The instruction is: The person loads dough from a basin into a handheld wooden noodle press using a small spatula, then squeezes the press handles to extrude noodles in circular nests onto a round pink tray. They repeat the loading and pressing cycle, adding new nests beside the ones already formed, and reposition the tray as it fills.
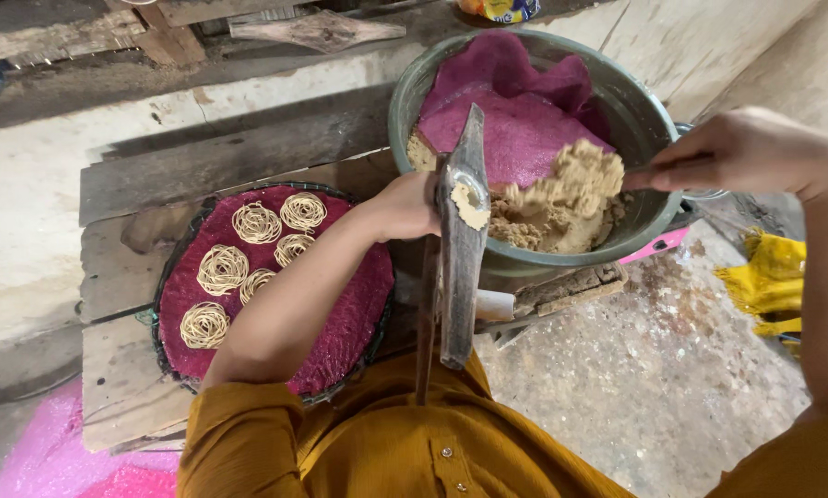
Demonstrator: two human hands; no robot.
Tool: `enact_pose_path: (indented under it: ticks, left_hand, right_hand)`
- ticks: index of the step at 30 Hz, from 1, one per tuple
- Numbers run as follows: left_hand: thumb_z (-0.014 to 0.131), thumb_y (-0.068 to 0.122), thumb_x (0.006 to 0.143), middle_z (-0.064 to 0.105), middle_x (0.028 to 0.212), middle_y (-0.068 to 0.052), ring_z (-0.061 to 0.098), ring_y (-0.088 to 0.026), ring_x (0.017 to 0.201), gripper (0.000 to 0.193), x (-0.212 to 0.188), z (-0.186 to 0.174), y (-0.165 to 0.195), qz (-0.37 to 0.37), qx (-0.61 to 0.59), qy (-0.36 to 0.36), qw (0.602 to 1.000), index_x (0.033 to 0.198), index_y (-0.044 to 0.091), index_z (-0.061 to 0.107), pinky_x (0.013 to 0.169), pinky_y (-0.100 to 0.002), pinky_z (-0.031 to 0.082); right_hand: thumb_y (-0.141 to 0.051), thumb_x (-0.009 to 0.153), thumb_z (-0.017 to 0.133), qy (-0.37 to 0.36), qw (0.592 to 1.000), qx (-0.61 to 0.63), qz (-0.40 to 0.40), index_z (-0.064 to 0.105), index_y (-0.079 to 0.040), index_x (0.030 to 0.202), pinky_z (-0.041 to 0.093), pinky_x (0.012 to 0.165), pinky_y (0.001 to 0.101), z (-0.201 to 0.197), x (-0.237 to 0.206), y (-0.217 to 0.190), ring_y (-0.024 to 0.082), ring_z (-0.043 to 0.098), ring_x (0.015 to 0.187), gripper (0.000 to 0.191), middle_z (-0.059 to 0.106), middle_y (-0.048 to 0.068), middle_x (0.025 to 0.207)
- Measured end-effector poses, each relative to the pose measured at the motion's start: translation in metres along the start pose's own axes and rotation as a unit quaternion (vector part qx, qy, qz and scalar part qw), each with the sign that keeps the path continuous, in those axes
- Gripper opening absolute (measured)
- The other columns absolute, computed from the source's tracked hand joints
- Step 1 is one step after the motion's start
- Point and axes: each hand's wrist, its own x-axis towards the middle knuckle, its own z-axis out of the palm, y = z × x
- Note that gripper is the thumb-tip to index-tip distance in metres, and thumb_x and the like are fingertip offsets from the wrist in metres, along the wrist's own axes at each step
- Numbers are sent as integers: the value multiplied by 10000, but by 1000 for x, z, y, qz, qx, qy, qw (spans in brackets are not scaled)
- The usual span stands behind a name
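My left hand (405, 205) grips a dark wooden noodle press (462, 249), whose round opening is packed with pale dough (470, 205). My right hand (737, 149) holds a spoon handle over a large green bowl (649, 111); a lump of beige dough (575, 180) sits on the spoon end above more dough in the bowl. A magenta cloth (515, 129) lines the bowl's back half. At the left, a round tray with a magenta mat (349, 314) carries several coiled noodle nests (222, 269).
The tray rests on rough wooden planks (119, 369). A yellow cloth (772, 281) lies on the concrete floor at the right. Pink plastic (45, 452) shows at the lower left. More boards (317, 29) lie at the top.
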Motion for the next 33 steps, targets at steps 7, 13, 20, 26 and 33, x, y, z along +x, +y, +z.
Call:
enact_pose_path:
  ticks: [7,13,20,26,33]
  left_hand:
    - [837,174,728,788,952,-96,749,-220,911,333,10,6,12,-14,35,-17,999,1035,63,769,854,-369,546]
    - [791,266,791,818,918,-94,767,-207,914,255,27,20,12,-91,48,-43,994,977,91,800,908,-369,528]
    - [801,133,706,758,958,-119,681,-199,887,400,36,5,-42,-11,-114,17,993,1074,-12,744,846,-370,531]
    - [775,139,735,748,967,-123,651,-177,847,392,40,4,-45,2,-149,-1,989,1087,-31,751,763,-330,525]
    - [776,159,728,773,1008,-100,718,-185,894,412,39,7,-10,-9,-119,-23,993,1113,13,753,828,-338,566]
  right_hand:
    - [-493,931,663,52,997,-28,-49,825,-390,1138,588,701,279,-50,-20,-56,82,731,707,283,833,-91,920]
    - [-427,1005,602,147,958,-237,-68,768,-447,1116,539,670,256,-56,-25,-143,29,622,627,201,756,-153,830]
    - [-287,942,756,410,815,-295,-283,810,-267,956,531,636,283,-58,-31,-167,99,661,701,59,734,-56,786]
    - [-14,823,851,419,869,-17,-264,738,60,945,609,740,300,-69,-37,-67,243,741,780,182,735,169,858]
    - [-156,987,776,420,858,114,-271,720,-73,1032,583,830,216,-79,-48,-68,121,731,925,109,729,16,959]
